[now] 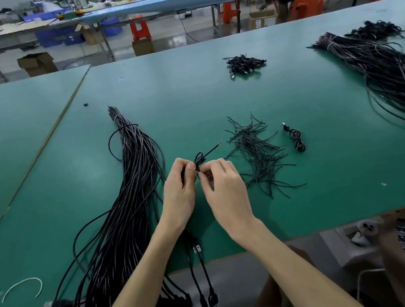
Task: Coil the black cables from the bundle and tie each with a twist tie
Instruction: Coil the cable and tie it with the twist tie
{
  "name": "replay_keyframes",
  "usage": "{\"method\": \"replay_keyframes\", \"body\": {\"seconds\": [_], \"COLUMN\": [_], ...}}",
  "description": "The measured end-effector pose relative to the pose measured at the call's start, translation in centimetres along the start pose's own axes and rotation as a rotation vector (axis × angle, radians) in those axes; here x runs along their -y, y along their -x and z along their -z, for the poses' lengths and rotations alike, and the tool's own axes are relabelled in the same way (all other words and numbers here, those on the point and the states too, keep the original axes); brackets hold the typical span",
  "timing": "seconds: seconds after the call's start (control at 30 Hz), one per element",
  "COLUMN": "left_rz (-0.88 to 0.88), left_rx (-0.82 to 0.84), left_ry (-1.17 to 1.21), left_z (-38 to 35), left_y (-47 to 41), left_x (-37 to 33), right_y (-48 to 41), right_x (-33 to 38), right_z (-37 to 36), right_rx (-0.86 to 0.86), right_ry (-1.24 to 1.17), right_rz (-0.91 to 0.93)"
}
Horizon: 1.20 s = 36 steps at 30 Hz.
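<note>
Tying step, near the bench's [291, 87] front edge: left hand [178, 185] grips the coil [199, 159]; right hand [223, 184] pinches its waist, tie indiscernible. Next move likely needs twisting the tie ends tight.

Over the green table [211, 78], the left hand [179, 191] grips a coiled black cable [199, 163] while the right hand [225, 189] pinches it. The cable bundle [125, 204] lies left; loose twist ties [257, 155] lie right, beside one tied coil [296, 139].
</note>
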<state>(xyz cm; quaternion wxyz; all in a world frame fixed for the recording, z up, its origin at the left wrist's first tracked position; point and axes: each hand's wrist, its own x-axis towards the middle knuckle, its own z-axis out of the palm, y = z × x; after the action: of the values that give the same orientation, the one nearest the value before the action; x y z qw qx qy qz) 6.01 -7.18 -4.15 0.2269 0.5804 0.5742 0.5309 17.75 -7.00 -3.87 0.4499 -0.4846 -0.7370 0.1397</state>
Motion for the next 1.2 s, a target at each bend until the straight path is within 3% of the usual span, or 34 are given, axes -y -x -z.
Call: {"method": "replay_keyframes", "body": {"seconds": [0.17,0.43,0.5,0.63,0.87,1.07,1.2], "left_rz": [0.040,0.037,0.047,0.109,0.266,0.153,0.093], "left_rx": [-0.003,0.015,0.026,0.054,0.188,0.219,0.152], "left_ry": [0.004,-0.001,0.023,0.221,0.658,0.599,0.407], "left_z": [-0.1,-0.1,-0.2,0.2,1.0,1.5,1.7], "left_y": [-0.1,-0.1,-0.1,-0.4,-0.4,-0.6,-0.6], "left_x": [-0.2,-0.4,-0.4,-0.2,0.2,0.4,0.5], "right_y": [0.2,-0.1,-0.3,-1.4,-1.4,-1.5,-1.3], "right_x": [0.2,0.2,-0.1,-1.6,-2.3,-2.3,-2.4], "right_z": [-0.5,-0.4,-0.4,0.5,1.0,1.4,1.6], "right_rx": [-0.063,-0.047,0.004,0.110,0.164,0.272,0.279], "right_ry": [0.256,0.225,0.082,-0.494,-0.839,-0.927,-0.951], "right_rz": [0.104,0.111,0.039,-0.279,-0.413,-0.417,-0.408]}}
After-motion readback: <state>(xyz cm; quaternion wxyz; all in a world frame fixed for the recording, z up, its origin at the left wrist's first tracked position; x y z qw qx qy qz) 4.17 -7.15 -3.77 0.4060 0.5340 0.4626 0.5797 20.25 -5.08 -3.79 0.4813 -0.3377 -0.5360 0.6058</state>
